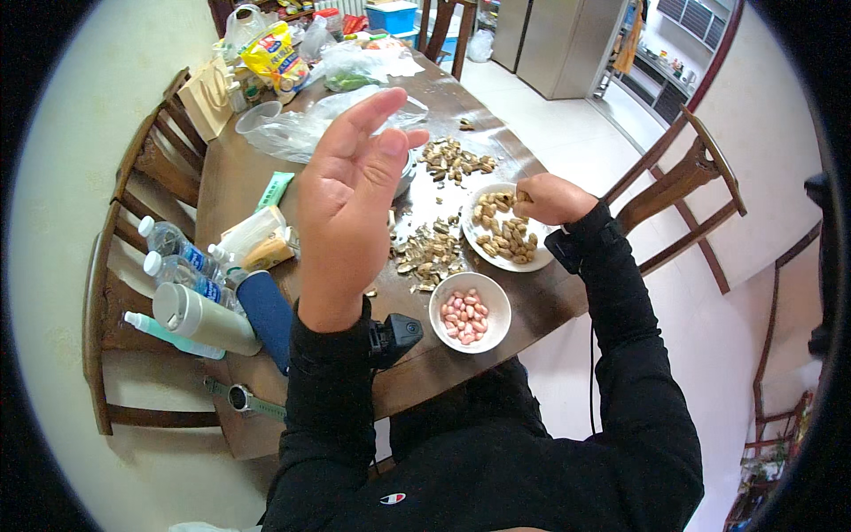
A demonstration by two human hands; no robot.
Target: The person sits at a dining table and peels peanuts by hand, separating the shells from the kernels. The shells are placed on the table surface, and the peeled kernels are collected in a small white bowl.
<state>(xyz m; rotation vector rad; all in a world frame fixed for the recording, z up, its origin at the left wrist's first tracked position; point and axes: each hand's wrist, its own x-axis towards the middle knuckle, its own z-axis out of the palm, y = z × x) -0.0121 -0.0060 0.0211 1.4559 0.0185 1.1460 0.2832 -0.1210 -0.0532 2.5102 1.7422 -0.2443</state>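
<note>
My left hand [349, 206] is raised over the table, closest to the camera, with its fingers extended and nothing visible in it. Above the right side of a white plate [471, 238], my right hand [557, 199] has its fingers curled together around an unshelled peanut [524, 197], mostly covered by the fingers. More unshelled peanuts [508, 241] lie on that plate. A white bowl [503, 312] nearer to me contains pink shelled peanut kernels [465, 316]. Broken peanut shells [429, 253] are heaped left of the plate, partly behind my left hand.
A second shell heap [455, 159] lies farther back. Water bottles [176, 243], a grey-green tumbler [206, 319], a dark blue case [264, 316] and a wristwatch [241, 398] crowd the left. Plastic bags [292, 133] and a yellow food bag [276, 60] are behind. A wooden chair [698, 166] stands right.
</note>
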